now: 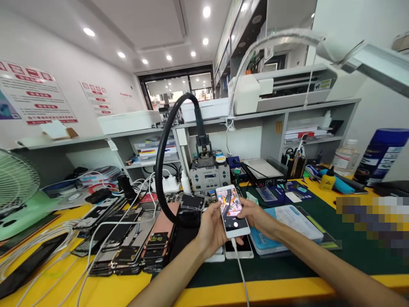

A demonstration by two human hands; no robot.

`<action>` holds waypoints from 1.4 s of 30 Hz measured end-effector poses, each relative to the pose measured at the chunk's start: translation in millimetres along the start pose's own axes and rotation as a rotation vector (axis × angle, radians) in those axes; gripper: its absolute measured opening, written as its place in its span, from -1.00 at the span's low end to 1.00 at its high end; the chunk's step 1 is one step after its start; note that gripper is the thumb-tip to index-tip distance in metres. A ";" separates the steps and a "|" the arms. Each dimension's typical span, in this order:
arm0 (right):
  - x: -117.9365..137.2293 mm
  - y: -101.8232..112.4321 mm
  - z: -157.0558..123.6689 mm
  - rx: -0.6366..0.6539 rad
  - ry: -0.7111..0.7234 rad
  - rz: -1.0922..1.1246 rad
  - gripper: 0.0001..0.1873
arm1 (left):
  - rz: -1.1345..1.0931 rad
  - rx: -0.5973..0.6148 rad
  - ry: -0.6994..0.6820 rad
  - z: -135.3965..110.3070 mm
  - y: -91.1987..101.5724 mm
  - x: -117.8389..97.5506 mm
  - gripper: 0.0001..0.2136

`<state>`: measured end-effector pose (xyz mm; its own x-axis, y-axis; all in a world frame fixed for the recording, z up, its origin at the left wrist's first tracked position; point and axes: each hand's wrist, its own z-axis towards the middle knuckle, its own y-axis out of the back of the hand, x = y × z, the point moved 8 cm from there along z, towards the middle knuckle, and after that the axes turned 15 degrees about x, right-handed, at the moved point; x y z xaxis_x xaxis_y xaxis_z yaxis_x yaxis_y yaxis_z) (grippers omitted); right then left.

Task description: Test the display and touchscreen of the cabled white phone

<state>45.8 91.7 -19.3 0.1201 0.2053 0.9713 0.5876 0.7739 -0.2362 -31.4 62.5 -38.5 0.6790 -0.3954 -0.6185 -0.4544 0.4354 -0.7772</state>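
"Where's the white phone [232, 213]?"
"Above the desk [271, 275], clasped in the left hand's [208, 230] fingers — long axis running forward, top leaning left."
"And the right hand [254, 213]?"
"Grasping it too — right edge, thumb over its face."

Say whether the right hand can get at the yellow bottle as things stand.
Probably yes: the left hand supports the phone, which may free the right hand, and only low things on the mat seem to lie between it and the yellow bottle. Distance is hard to judge.
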 end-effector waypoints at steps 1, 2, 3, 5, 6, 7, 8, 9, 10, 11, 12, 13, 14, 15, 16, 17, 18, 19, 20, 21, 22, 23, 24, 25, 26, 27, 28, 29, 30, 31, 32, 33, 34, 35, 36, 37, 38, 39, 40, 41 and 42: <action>-0.2 -0.9 -0.1 0.019 -0.009 -0.007 -0.47 | 0.010 0.001 0.002 -1.0 -1.6 -0.3 -0.55; -0.9 -1.2 -0.3 0.028 -0.018 -0.013 -0.47 | 0.023 0.002 0.004 -2.0 -3.1 -0.6 -0.55; -1.5 -0.7 -0.3 0.026 -0.022 -0.020 -0.48 | 0.036 0.002 0.005 -2.8 -4.5 -1.0 -0.54; -3.6 2.0 0.1 -0.004 -0.031 -0.042 -0.52 | 0.056 0.000 0.012 -3.8 -6.1 -1.5 -0.53; -4.7 4.0 0.5 -0.032 -0.036 -0.059 -0.55 | 0.061 -0.001 0.016 -4.0 -6.4 -1.6 -0.53; -5.8 6.1 0.8 -0.062 -0.040 -0.078 -0.56 | 0.063 -0.001 0.021 -4.0 -6.5 -1.5 -0.52; -6.6 8.0 1.1 -0.092 -0.041 -0.096 -0.57 | 0.064 0.001 0.025 -3.9 -6.6 -1.4 -0.52; -6.9 9.8 1.2 -0.120 -0.038 -0.111 -0.58 | 0.064 0.006 0.025 -3.8 -6.9 -1.4 -0.52; -7.1 10.4 1.5 -0.132 -0.033 -0.114 -0.58 | 0.063 0.011 0.024 -3.6 -7.2 -1.4 -0.52; -7.1 9.7 1.9 -0.125 -0.025 -0.102 -0.58 | 0.062 0.015 0.022 -3.5 -7.5 -1.3 -0.53; -6.9 8.1 2.4 -0.104 -0.014 -0.078 -0.58 | 0.059 0.020 0.021 -3.5 -7.9 -1.2 -0.53; -6.5 6.1 2.8 -0.077 -0.003 -0.046 -0.58 | 0.055 0.023 0.019 -3.6 -8.3 -1.0 -0.53; -5.6 4.4 2.8 -0.054 0.011 -0.013 -0.58 | 0.050 0.027 0.017 -3.7 -8.8 -1.0 -0.53; -4.5 3.2 2.6 -0.037 0.023 0.016 -0.59 | 0.046 0.030 0.016 -3.8 -9.4 -1.0 -0.53; -3.3 2.8 2.1 -0.032 0.032 0.035 -0.59 | 0.043 0.034 0.015 -3.9 -9.9 -1.1 -0.54; -2.6 3.0 1.4 -0.035 0.034 0.042 -0.60 | 0.042 0.036 0.014 -4.0 -10.4 -1.4 -0.54; -2.2 3.5 0.8 -0.041 0.030 0.043 -0.60 | 0.043 0.034 0.016 -4.2 -10.6 -1.5 -0.53; -2.1 3.9 0.2 -0.046 0.022 0.038 -0.60 | 0.046 0.029 0.021 -4.5 -10.6 -1.5 -0.53; -1.9 4.3 -0.4 -0.050 0.013 0.027 -0.59 | 0.049 0.021 0.027 -4.7 -10.5 -1.4 -0.53; -1.5 4.3 -0.9 -0.046 0.006 0.011 -0.58 | 0.051 0.012 0.031 -5.0 -10.3 -1.3 -0.52; -0.9 3.5 -1.3 -0.032 0.001 -0.010 -0.56 | 0.053 0.003 0.031 -5.3 -10.2 -1.5 -0.51; 0.2 1.7 -1.6 -0.004 0.000 -0.033 -0.52 | 0.055 -0.003 0.029 -5.5 -10.2 -1.7 -0.51; 1.5 -1.2 -1.8 0.036 0.003 -0.054 -0.48 | 0.057 -0.008 0.025 -5.6 -10.4 -2.0 -0.51; 3.1 -4.3 -2.1 0.078 0.010 -0.072 -0.43 | 0.059 -0.010 0.021 -5.7 -10.6 -2.3 -0.51; 4.9 -7.4 -2.5 0.118 0.023 -0.085 -0.39 | 0.061 -0.011 0.017 -5.7 -10.7 -2.5 -0.52; 6.3 -9.8 -2.9 0.148 0.035 -0.093 -0.36 | 0.062 -0.010 0.015 -5.6 -10.7 -2.7 -0.52; 7.0 -11.0 -3.1 0.165 0.042 -0.097 -0.34 | 0.063 -0.008 0.012 -5.5 -10.7 -2.8 -0.52; 7.2 -11.2 -3.1 0.171 0.046 -0.099 -0.33 | 0.063 -0.004 0.011 -5.4 -10.6 -2.9 -0.52; 6.9 -10.8 -2.8 0.171 0.050 -0.102 -0.32 | 0.064 -0.002 0.009 -5.3 -10.4 -2.9 -0.52; 6.3 -10.4 -2.3 0.172 0.052 -0.103 -0.31 | 0.066 -0.001 0.007 -5.2 -10.1 -3.1 -0.52; 5.5 -10.3 -1.6 0.177 0.054 -0.102 -0.31 | 0.067 -0.001 0.005 -5.2 -9.7 -3.3 -0.52; 4.8 -10.6 -0.9 0.187 0.058 -0.102 -0.31 | 0.069 -0.002 0.003 -5.3 -9.4 -3.4 -0.52; 4.4 -11.2 -0.4 0.199 0.064 -0.102 -0.31 | 0.070 -0.001 0.001 -5.4 -9.2 -3.5 -0.53; 4.1 -12.1 0.0 0.211 0.069 -0.102 -0.31 | 0.071 -0.001 -0.002 -5.4 -9.2 -3.6 -0.53; 3.7 -13.0 0.2 0.221 0.070 -0.104 -0.31 | 0.071 0.002 -0.002 -5.5 -9.3 -3.6 -0.53; 3.5 -13.7 0.2 0.228 0.074 -0.105 -0.31 | 0.072 0.005 -0.003 -5.5 -9.4 -3.4 -0.53; 3.6 -14.3 0.1 0.232 0.080 -0.105 -0.30 | 0.073 0.007 -0.003 -5.5 -9.5 -3.3 -0.54; 3.6 -15.3 0.1 0.240 0.084 -0.104 -0.30 | 0.074 0.008 -0.005 -5.5 -9.6 -3.3 -0.54; 3.5 -16.4 0.1 0.249 0.088 -0.101 -0.29 | 0.075 0.008 -0.008 -5.6 -9.5 -3.4 -0.53; 3.2 -17.3 0.1 0.257 0.091 -0.099 -0.29 | 0.076 0.007 -0.012 -5.6 -9.4 -3.5 -0.53; 3.2 -17.6 0.2 0.259 0.095 -0.099 -0.30 | 0.077 0.006 -0.014 -5.6 -9.3 -3.6 -0.53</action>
<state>35.7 78.8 -12.1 0.1534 0.0736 0.9854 0.3780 0.9170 -0.1274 -32.9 55.3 -29.7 0.6503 -0.3491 -0.6747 -0.5021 0.4691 -0.7266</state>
